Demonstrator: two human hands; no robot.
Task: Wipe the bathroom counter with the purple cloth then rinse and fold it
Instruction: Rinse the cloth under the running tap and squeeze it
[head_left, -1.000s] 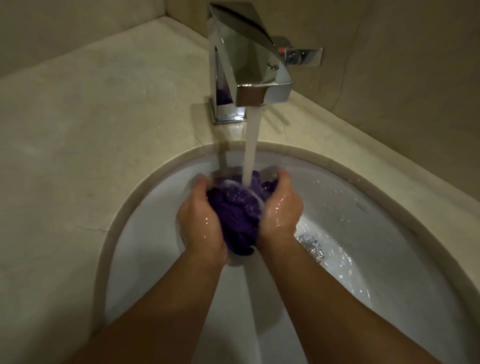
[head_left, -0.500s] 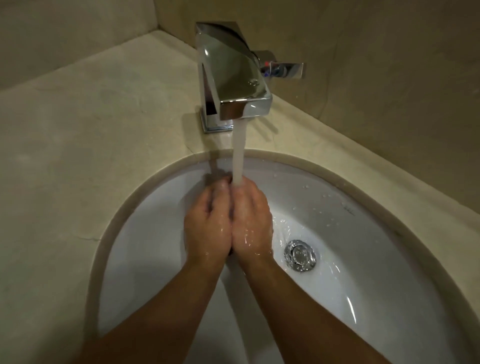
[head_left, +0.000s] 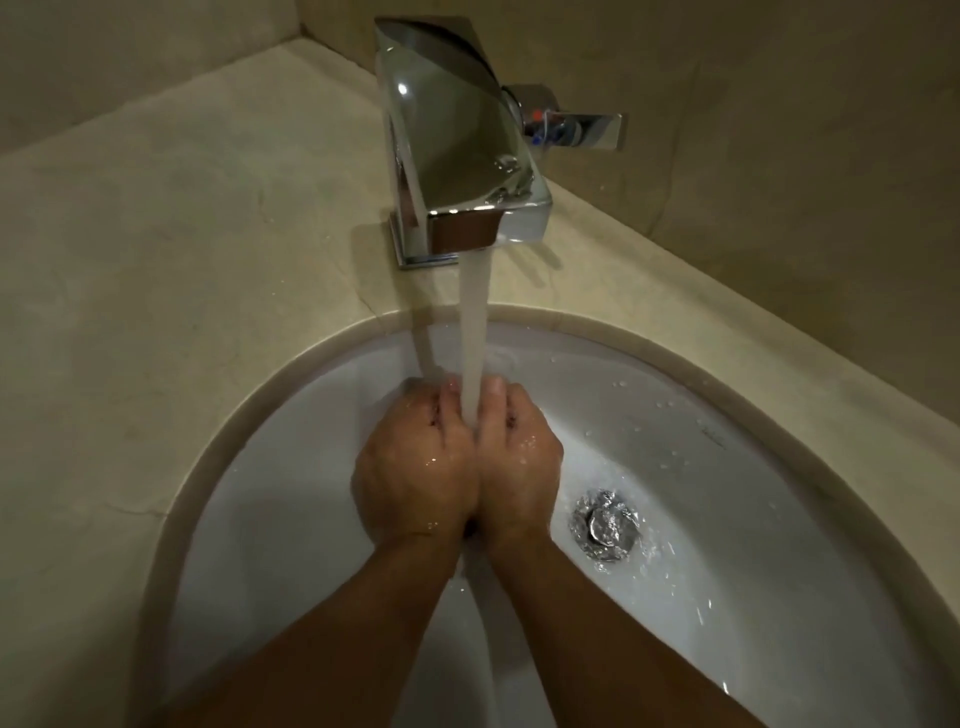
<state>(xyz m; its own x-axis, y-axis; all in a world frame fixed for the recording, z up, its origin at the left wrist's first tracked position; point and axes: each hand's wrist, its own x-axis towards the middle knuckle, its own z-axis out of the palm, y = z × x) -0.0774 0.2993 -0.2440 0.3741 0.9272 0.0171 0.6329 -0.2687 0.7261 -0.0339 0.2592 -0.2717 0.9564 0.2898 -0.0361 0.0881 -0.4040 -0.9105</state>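
Wet hands (head_left: 415, 467) (head_left: 519, 462) clench purple cloth (head_left: 435, 417) beneath squared chrome faucet (head_left: 457, 145).

Nothing legible here: no words, brands or numbers. The one sign is a small red-and-blue mark (head_left: 546, 126) on the flat chrome lever handle (head_left: 589, 132) of the angular chrome tap (head_left: 457, 135).

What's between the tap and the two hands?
Head view: running water falls from the tap onto the left hand and right hand squeezing the cloth.

Faucet (head_left: 457, 145) overhangs basin (head_left: 753, 597) rear; left counter (head_left: 182, 260) free.
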